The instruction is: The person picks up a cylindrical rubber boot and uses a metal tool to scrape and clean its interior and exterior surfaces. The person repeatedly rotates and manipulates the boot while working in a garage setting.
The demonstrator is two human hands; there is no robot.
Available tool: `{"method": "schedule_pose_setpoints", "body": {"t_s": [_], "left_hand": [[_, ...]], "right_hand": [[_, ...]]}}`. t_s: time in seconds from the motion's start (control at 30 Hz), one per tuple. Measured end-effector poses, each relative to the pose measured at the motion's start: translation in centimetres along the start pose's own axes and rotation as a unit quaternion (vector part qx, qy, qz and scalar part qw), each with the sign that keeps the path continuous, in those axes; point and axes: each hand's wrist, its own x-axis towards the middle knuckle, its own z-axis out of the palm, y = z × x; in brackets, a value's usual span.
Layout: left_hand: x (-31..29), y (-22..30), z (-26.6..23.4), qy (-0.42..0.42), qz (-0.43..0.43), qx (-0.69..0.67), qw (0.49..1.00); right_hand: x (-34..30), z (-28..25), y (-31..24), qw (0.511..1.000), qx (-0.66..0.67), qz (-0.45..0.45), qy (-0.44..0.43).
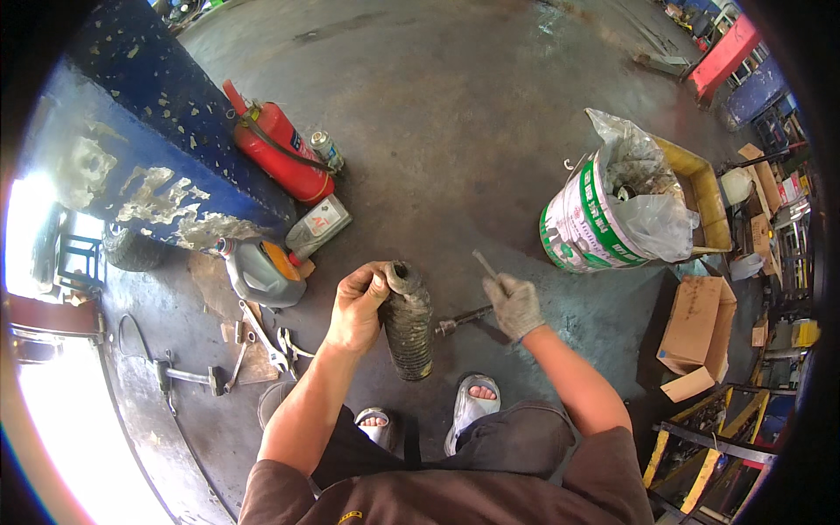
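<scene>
Pillar: a blue pillar with peeling paint is rising at ten o'clock from the picture's centre.
Tools: silver metal wrenches are lying at eight o'clock, partly over a flat brown cardboard piece.
Containers: a grey plastic jug with an orange label is resting at nine o'clock; a red metal fire extinguisher is standing near it, toward ten.
Floor: a dark, smudged grey floor is spreading beneath everything.
Bucket: a round white-and-green bucket, with clear plastic bunching at its mouth, is leaning between two and three o'clock.
Box: an open brown cardboard box is sitting between three and four.
Left hand: the bare left hand is pinching the upper end of a black, ribbed, tube-shaped bellows between thumb and fingers.
Bellows: its body is hanging toward four o'clock from that hand, and toward half past eight from the other, well apart from it.
Right hand: the grey-gloved right hand is closing around a thin grey tool pointing toward eleven.
Rod: a dark metal rod is extending toward eight from the glove; whether it is being gripped, I cannot tell.
</scene>
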Motion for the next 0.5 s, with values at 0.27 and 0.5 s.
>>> {"method": "schedule_pose_setpoints", "body": {"t_s": [0.27,0.5], "left_hand": [[-0.4,1.2,-0.6,0.031,-0.153,-0.098,0.983],[0.0,0.6,0.4,0.122,-0.253,-0.079,0.956]], "right_hand": [[-3.3,9.7,14.7,0.949,-0.219,0.152,-0.166],[-1.9,6.9,8.6,0.986,-0.136,0.091,-0.012]]}}
